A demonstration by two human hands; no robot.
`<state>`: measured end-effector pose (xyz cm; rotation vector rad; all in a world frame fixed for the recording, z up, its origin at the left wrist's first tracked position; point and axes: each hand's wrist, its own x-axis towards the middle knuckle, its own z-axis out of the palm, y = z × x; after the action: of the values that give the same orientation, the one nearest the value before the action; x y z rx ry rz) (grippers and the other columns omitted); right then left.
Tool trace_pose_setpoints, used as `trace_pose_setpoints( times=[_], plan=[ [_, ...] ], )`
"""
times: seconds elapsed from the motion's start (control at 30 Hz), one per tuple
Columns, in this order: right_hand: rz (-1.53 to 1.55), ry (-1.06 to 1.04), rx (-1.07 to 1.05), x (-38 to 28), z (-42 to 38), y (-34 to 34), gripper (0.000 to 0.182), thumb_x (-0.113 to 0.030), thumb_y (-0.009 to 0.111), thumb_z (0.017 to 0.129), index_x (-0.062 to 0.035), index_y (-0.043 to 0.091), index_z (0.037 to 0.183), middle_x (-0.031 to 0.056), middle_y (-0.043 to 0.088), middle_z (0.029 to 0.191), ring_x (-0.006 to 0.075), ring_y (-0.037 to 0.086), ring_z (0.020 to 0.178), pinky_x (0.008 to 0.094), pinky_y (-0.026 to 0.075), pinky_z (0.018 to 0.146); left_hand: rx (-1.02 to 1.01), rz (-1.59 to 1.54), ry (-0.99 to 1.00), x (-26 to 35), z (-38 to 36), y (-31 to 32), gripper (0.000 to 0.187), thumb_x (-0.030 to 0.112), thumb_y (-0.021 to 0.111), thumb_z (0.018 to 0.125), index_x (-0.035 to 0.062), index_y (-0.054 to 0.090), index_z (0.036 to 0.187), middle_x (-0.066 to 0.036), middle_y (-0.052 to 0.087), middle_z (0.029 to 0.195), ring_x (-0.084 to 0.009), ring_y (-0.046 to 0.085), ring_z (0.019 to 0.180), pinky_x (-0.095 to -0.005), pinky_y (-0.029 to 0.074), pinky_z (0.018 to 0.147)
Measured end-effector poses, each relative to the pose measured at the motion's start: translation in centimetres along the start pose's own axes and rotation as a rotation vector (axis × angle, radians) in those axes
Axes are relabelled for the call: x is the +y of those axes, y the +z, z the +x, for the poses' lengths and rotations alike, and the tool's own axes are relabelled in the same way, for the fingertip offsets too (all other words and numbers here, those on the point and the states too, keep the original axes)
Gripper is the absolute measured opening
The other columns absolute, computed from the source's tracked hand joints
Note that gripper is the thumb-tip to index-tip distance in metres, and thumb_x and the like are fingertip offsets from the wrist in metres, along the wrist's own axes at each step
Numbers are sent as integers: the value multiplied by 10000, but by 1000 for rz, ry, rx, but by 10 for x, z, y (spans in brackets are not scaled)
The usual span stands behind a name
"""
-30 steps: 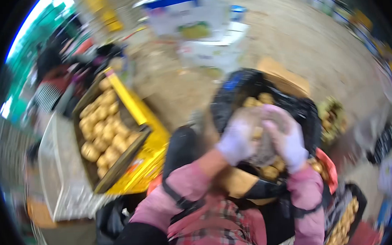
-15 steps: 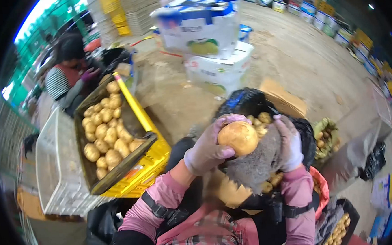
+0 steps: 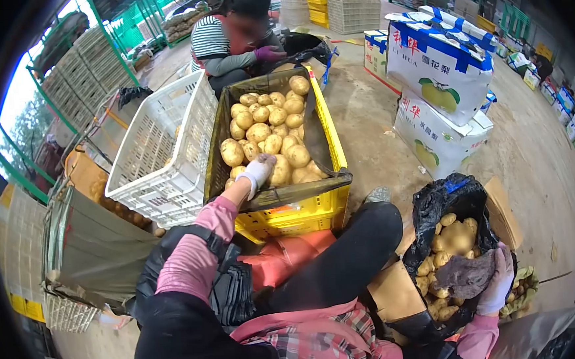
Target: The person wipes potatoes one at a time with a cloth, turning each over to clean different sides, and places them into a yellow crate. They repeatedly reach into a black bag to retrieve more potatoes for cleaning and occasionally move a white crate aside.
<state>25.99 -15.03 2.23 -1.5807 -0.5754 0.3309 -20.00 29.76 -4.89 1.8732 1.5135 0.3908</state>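
My left hand (image 3: 258, 173), in a pale glove, reaches into the yellow crate (image 3: 290, 219), its fingers curled against a large potato (image 3: 280, 172). Several other potatoes (image 3: 258, 132) fill the dark liner of that crate. At the lower right, my gloved right hand (image 3: 501, 277) grips a grey-brown cloth (image 3: 466, 277). This cloth hangs over potatoes (image 3: 446, 312) inside a cardboard box (image 3: 394, 293) lined with a black plastic bag (image 3: 427, 205). The fingers of my right hand are partly hidden.
A white crate (image 3: 160, 144) stands left of the yellow one. Behind it sits another person (image 3: 227, 51) with a purple-gloved hand. Stacked pear cartons (image 3: 440, 98) rise at the right. A red-orange bag (image 3: 285, 255) lies by my leg.
My left hand has gone from in front of me, where it held a potato, to the yellow crate. My right hand has kept the cloth, now lower over the box. The view has turned left.
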Motion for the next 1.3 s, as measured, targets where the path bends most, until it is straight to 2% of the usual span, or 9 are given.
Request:
trace_pose_setpoints(
  times=[0.17,0.27,0.37,0.47,0.87,0.9,1.1,1.17,1.3],
  plan=[
    [62,18,40,9,1,-8,331,-151,578,976,43,580,1243,63,631,1077,126,597,941,260,476,867,-98,731,155,17,10,12,418,362,507,970,11,668,1130,-242,682,1116,-394,661,1016,-457,513,902],
    [71,14,56,14,3,-15,312,-148,592,972,42,587,1220,60,634,1049,126,599,924,258,482,847,73,569,215,61,-8,9,419,362,527,955,5,677,1115,-245,691,1073,-389,675,959,-462,519,848],
    [61,2,77,14,-3,-20,306,-145,608,966,44,595,1206,62,635,1063,127,598,933,257,481,854,-211,-88,-160,93,0,27,428,377,542,933,-2,685,1072,-234,701,1008,-391,671,920,-471,511,806],
    [15,-10,72,12,-4,-24,304,-141,629,956,44,603,1196,63,638,1076,131,596,957,260,473,880,-110,-246,-153,99,13,70,436,375,519,917,-19,691,988,-230,701,959,-381,668,915,-458,506,816],
    [-354,-179,41,-11,-17,-26,210,-76,642,906,44,670,1076,87,694,1068,155,628,1008,267,463,915,308,546,383,132,15,134,304,274,556,922,3,690,899,-231,675,930,-407,660,874,-491,534,815],
    [-314,-182,81,-4,-14,-37,217,-83,658,893,28,679,1077,84,704,1039,151,639,977,259,470,892,454,456,611,141,1,140,285,263,566,922,-1,672,932,-222,655,995,-412,627,895,-496,506,846],
    [-295,-230,276,-40,-8,-45,245,-115,685,889,12,687,1098,75,723,1010,104,642,944,251,495,862,-39,851,394,218,-28,105,343,352,608,900,17,676,924,-223,653,1056,-381,621,1006,-467,495,884],
    [-226,-265,314,-47,-5,-45,254,-110,690,888,21,683,1106,76,723,1012,100,640,945,247,495,866,160,671,850,250,-53,117,317,345,629,895,49,680,997,-201,638,851,-390,626,855,-477,497,781],
    [-167,-293,383,-52,-1,-45,240,-87,692,892,24,680,1104,67,722,981,92,643,894,240,513,814,-335,185,1121,351,-135,180,277,259,631,917,51,685,1090,-165,666,887,-285,645,820,-393,508,768]
  ],
)
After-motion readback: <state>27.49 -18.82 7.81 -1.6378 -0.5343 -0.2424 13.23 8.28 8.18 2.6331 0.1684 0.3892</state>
